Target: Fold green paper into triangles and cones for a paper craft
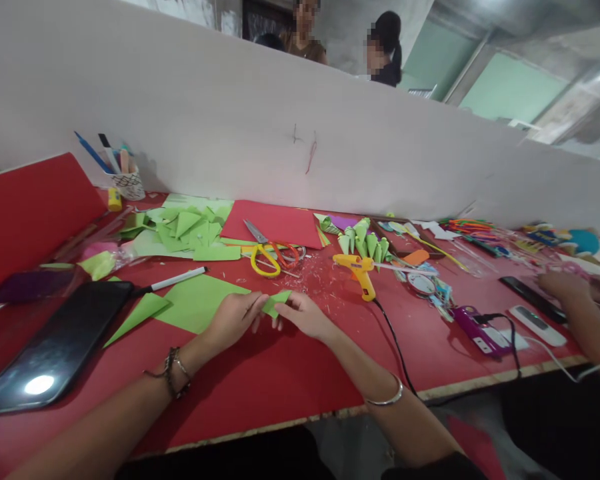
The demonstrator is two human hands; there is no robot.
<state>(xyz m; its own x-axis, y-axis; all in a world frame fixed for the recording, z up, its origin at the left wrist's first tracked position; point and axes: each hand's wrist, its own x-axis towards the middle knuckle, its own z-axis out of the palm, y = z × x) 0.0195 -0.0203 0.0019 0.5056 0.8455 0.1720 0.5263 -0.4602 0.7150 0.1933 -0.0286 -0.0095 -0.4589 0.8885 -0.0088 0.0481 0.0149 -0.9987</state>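
My left hand point(235, 317) and my right hand point(305, 313) meet over the red table point(260, 387), both pinching a small green paper piece point(277, 301) between their fingertips. Just left of them lies a larger green paper sheet point(195, 301) and a green paper triangle point(140, 313). A white pen point(173, 280) rests above the sheet. Yellow-handled scissors point(264, 257) and red-handled scissors point(286, 252) lie beyond my hands. A yellow glue gun point(360, 270) sits to the right, its black cord running off the table edge.
A black tablet point(55, 347) lies at left. Cut green pieces point(185, 227), red paper point(275, 223) and green paper cones point(365, 241) sit further back. A cup of pens point(125, 180) stands by the white partition point(280, 120). Another person's hands point(575, 287) work at right, near remotes and craft clutter.
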